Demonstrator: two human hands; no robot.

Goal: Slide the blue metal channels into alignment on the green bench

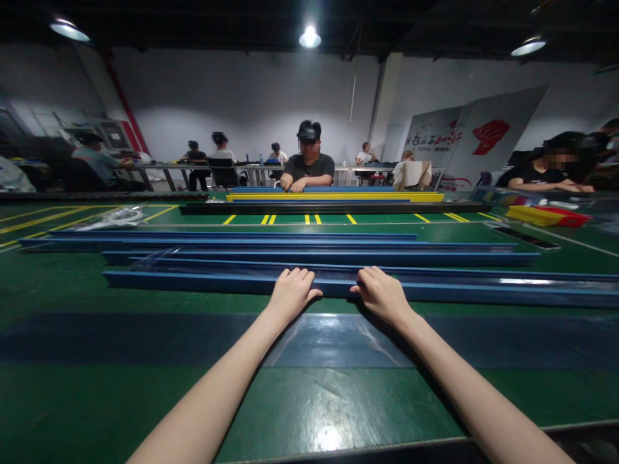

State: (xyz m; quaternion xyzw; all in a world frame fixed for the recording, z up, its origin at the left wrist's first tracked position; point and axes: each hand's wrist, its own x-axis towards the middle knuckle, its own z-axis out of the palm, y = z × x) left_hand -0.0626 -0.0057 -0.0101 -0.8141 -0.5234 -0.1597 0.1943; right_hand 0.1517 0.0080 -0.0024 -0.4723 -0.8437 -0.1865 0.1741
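Both my hands grip the nearest long blue channel [193,282], which lies across the green table [145,399]. My left hand [292,291] is closed over its near wall left of the middle, with the thumb pointing right. A short way to the right, my right hand [380,293] is closed over the same wall, thumb pointing left. Clear film shows inside the channel. Between the channel and my body, a wide transparent strip [333,338] lies flat on the table, beneath my forearms.
More blue channels [459,258] lie parallel just beyond. Farther back are a black bar [338,208] and a yellow bar [338,196], with a person [314,169] behind them. Crumpled plastic [113,218] lies left; a phone [527,237] and a red and yellow item [546,216] right.
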